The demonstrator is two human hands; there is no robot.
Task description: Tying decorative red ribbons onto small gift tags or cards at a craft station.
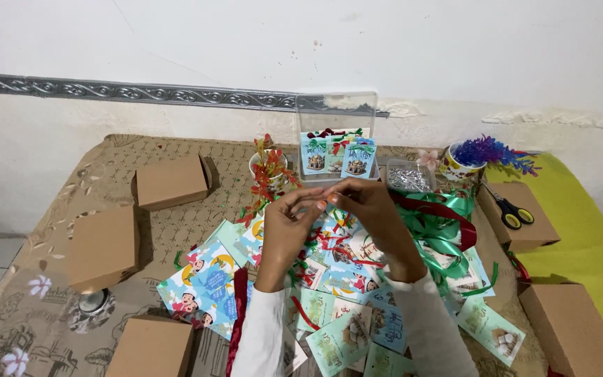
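My left hand (289, 227) and my right hand (373, 213) meet fingertip to fingertip above the middle of the table, pinching something small between them; what it is I cannot tell, it may be a bit of ribbon. Both arms wear white sleeves. Under the hands lies a heap of colourful printed cards (207, 286) mixed with red ribbon (239, 307) and green ribbon (441, 234). Behind the hands stands a clear plastic box (336, 115) holding finished cards with small bows.
Brown cardboard boxes sit at the left (102, 248), (171, 181), front left (151, 347) and right (572, 328). Scissors (512, 211) lie on a box at the right. A cup with red-green sprigs (268, 167), a cup with purple tinsel (469, 157) and a small clear tub (408, 176) stand at the back.
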